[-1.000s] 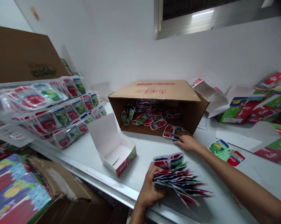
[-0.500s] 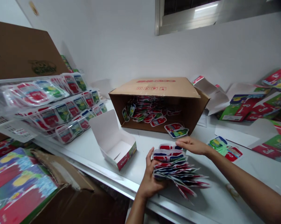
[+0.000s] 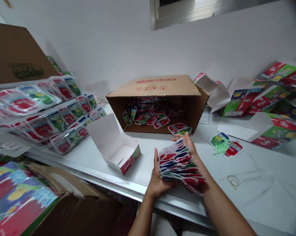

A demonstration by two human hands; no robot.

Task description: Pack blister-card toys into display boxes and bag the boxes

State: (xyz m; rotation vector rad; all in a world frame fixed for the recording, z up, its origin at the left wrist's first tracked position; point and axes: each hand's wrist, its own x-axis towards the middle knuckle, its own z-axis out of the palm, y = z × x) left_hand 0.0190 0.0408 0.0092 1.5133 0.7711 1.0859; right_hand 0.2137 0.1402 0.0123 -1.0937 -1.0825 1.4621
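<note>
Between my two hands is a thick, fanned stack of small red, blue and green packets [image 3: 178, 164], above the table's front edge. My left hand [image 3: 159, 182] grips its left side and underside, with the thumb up along the edge. Against the far right side of the stack rests my right hand [image 3: 190, 144], its fingers partly hidden behind the packets. An open display box [image 3: 131, 160] printed with red and green stands to the left, its white lid raised. Behind the hands, a cardboard carton [image 3: 154, 87] lies on its side with many loose packets [image 3: 150, 114] inside.
Plastic-wrapped strips of packets [image 3: 56, 119] are piled at the left by a brown carton flap [image 3: 20, 55]. To the right lie several loose packets [image 3: 220, 139], green strips [image 3: 221, 149] and a rubber band [image 3: 233, 182]. Open printed boxes [image 3: 246, 101] crowd the back right.
My right hand has moved from the top packets to the stack's far right side. The stack is squeezed together more and tilted upward. The view has shifted slightly right.
</note>
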